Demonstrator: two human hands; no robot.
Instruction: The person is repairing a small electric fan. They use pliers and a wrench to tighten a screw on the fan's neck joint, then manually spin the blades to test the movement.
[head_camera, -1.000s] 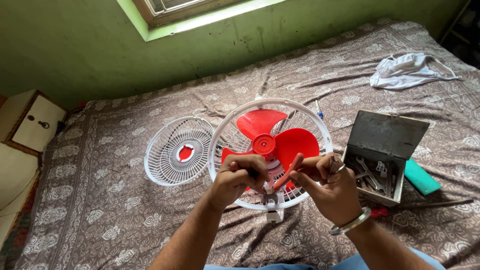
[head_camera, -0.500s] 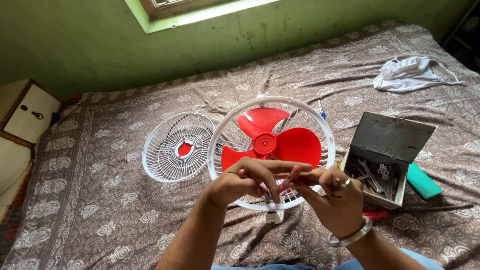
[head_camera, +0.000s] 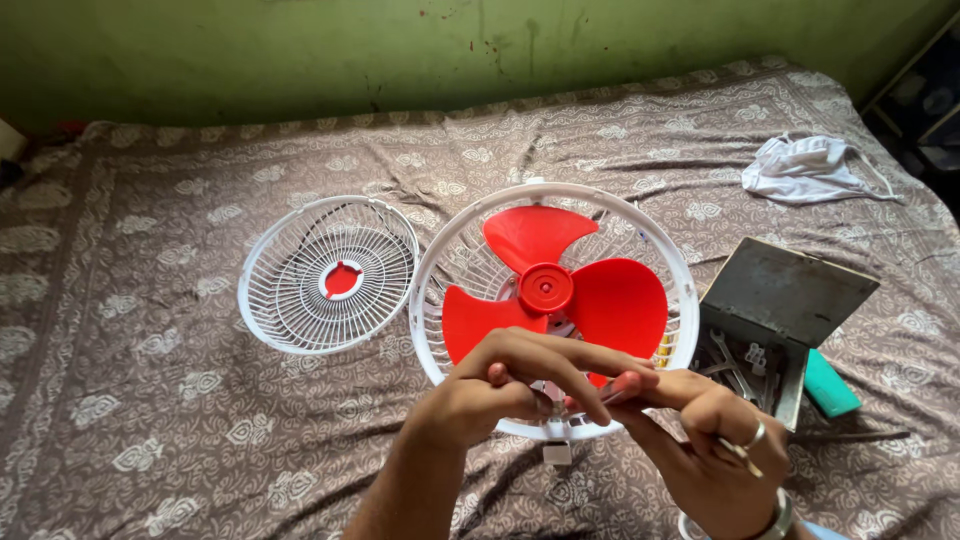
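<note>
- Your left hand (head_camera: 500, 385) sits at 6 o'clock of the fan (head_camera: 555, 305), fingers curled and reaching rightward across the lower rim of the white rear guard.
- The left fingertips (head_camera: 590, 385) close onto a small red-handled piece (head_camera: 622, 385) pinched between your two hands; too small and covered to say what tool it is.
- Your right hand (head_camera: 715, 440) lies at 4 o'clock of the left one, fingers bent, thumb and forefinger meeting the same red piece, so both hands grip it together.
- Your right hand also carries a ring on one finger, a band at the wrist and a thin pale stick-like item by the ring finger; what that item is you cannot tell.
- The fan lies face up on the bed (head_camera: 150, 400), mid-frame, with its red blades (head_camera: 560, 290) and red hub cap exposed inside the white ring.
- The loose front grille (head_camera: 328, 275) rests flat at 9 o'clock of the fan, just beside it, rims nearly touching.
- The open grey toolbox (head_camera: 780, 310) sits at 3 o'clock of the fan, lid propped up, metal tools inside.
- A teal block (head_camera: 830, 385) lies against the toolbox at its 4 o'clock.
- A white cloth (head_camera: 810, 170) is crumpled at 1 o'clock, well apart from the hands.
</note>
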